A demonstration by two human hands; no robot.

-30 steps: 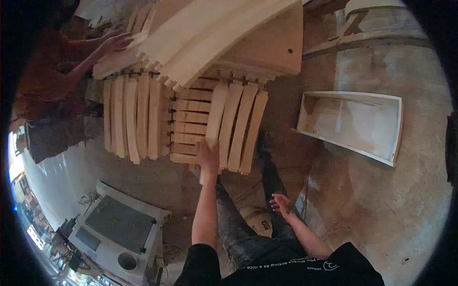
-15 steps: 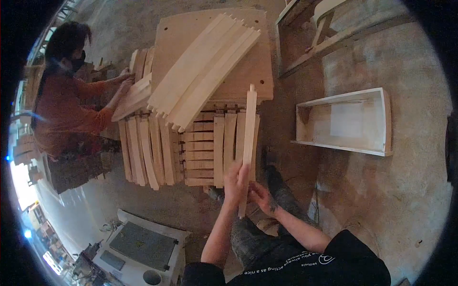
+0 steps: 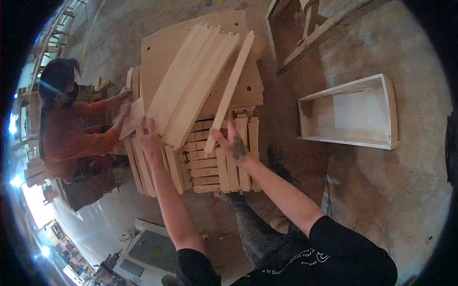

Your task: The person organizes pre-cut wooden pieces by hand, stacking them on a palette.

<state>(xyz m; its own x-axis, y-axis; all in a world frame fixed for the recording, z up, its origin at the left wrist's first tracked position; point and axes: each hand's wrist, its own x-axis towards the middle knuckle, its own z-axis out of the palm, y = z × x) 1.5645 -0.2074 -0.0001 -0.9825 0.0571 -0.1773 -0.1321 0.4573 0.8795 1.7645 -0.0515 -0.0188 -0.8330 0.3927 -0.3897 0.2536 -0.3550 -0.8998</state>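
Observation:
My right hand (image 3: 234,145) grips a long narrow wooden slat (image 3: 231,93) near its lower end, the thumb on one side and the fingers on the other. This slat slants just right of a row of pale slats (image 3: 193,81) with tenoned ends, laid side by side on a flat wooden board (image 3: 157,62). My left hand (image 3: 150,138) is at the row's lower left corner, fingers extended and apart; whether they touch the wood is hard to see. Beneath lies a stack of shorter wooden pieces (image 3: 205,171).
At the left a co-worker (image 3: 78,128) in an orange top handles wooden pieces (image 3: 133,117) beside the board. A shallow open wooden box (image 3: 348,140) rests on the floor at right. A wooden frame (image 3: 329,31) stands upper right, and a grey-topped machine (image 3: 155,250) lower left.
The slat has moved up and left from upright in front of me to a slant beside the row. My left hand has let go of it and moved left; my right hand now holds it.

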